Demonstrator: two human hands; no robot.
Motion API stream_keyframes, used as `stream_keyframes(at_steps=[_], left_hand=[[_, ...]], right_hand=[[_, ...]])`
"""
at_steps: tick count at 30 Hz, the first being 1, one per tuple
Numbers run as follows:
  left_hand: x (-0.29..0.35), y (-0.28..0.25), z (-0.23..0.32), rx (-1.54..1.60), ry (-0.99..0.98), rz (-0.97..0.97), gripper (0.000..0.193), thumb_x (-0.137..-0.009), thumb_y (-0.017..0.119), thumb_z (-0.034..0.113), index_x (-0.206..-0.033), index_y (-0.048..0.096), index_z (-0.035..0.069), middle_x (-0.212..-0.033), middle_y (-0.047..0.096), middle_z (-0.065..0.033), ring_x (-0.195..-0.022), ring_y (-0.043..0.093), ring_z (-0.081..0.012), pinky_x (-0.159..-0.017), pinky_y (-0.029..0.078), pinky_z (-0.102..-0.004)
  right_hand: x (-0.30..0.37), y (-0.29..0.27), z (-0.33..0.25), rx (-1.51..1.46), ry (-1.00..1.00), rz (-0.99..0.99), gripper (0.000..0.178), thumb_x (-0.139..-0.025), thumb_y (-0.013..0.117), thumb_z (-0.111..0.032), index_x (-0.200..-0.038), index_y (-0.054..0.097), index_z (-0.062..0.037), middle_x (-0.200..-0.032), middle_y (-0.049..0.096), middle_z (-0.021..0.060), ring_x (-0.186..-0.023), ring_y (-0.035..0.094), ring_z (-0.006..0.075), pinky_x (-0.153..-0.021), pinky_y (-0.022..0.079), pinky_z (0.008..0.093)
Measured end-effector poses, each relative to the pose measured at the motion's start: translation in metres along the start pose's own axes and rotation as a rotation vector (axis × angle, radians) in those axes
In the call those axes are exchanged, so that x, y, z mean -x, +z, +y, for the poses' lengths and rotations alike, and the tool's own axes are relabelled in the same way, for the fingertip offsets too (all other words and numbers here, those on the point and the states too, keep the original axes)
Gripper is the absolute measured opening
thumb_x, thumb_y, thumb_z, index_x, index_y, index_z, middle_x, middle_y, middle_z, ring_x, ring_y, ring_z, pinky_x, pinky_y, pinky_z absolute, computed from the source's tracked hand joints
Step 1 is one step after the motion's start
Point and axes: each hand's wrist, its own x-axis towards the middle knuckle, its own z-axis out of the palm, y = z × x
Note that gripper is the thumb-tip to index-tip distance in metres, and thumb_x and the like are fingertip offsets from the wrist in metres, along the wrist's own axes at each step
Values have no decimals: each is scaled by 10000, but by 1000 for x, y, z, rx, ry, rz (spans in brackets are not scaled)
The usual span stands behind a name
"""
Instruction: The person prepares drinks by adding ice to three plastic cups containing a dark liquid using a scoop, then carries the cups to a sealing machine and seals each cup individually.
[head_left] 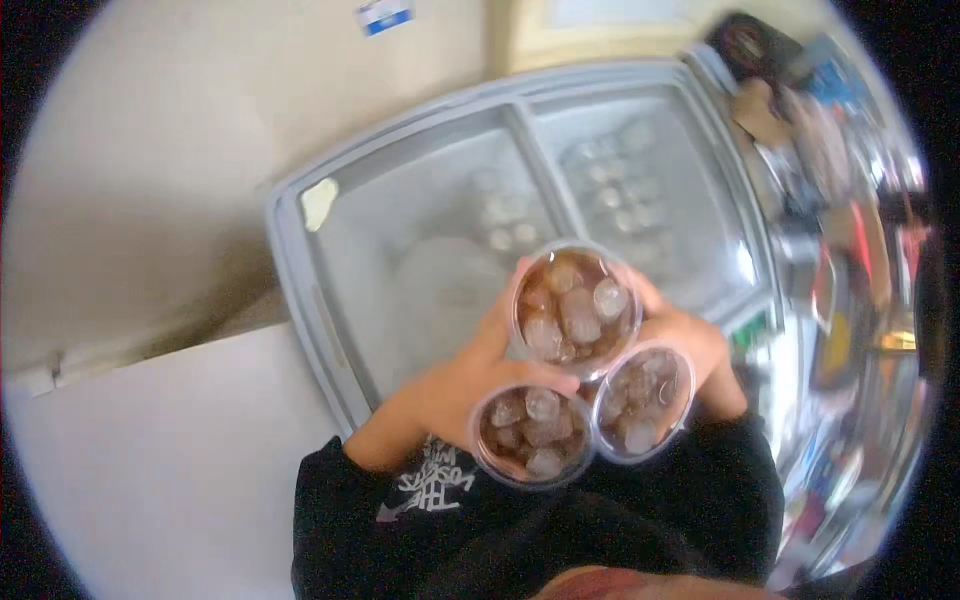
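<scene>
Three clear plastic cups of brown iced drink are pressed together in front of my chest. The largest-looking cup (578, 312) stands farthest out, the left cup (532, 436) and the right cup (645, 402) nearer to me. My left hand (490, 372) wraps round the left cup and reaches forward along the far one, its thumb in the gap between the cups. My right hand (690, 345) closes on the right cup and also reaches the far cup's side. Ice cubes float near the top of each drink. Most of my fingertips are hidden behind the cups.
Beyond the cups stands a chest freezer (290, 235) with a grey frame and glass top; blurred round items show inside. A white surface (180, 460) lies at the left, below a pale wall (180, 120). Blurred, crowded goods (840, 250) line the right side.
</scene>
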Motion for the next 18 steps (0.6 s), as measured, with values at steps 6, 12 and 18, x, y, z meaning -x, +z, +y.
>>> stream_keyframes(at_steps=[6, 12, 18], left_hand=[[-80, 97, 60, 51, 170, -339, 728, -517, 841, 446, -1145, 593, 173, -1437, -100, -343, -1360, -36, -468, -1096, 69, -456], [-115, 214, 72, 197, 354, -605, 729, -502, 857, 400, -1139, 594, 162, -1436, -79, -355, -1363, 3, -464, -1089, 108, -429], [-120, 159, 12, 460, 481, -847, 729, -457, 876, 341, -1110, 610, 159, -1449, -25, -330, -1365, 49, -456, -1086, 134, -417]], right_hand=[[156, 73, -93, 75, 9, 428, 927, -366, 876, -534, -1132, 607, -86, -1457, 67, 287, -1357, 75, 424, -1089, 119, 482], [268, 181, -156, 199, 97, 808, 969, -362, 887, -499, -1173, 576, -69, -1463, 51, 274, -1360, 61, 417, -1092, 113, 481], [175, 225, -153, 216, 366, 1081, 967, -380, 889, -472, -1198, 562, -73, -1467, 7, 254, -1362, 53, 405, -1102, 109, 474]])
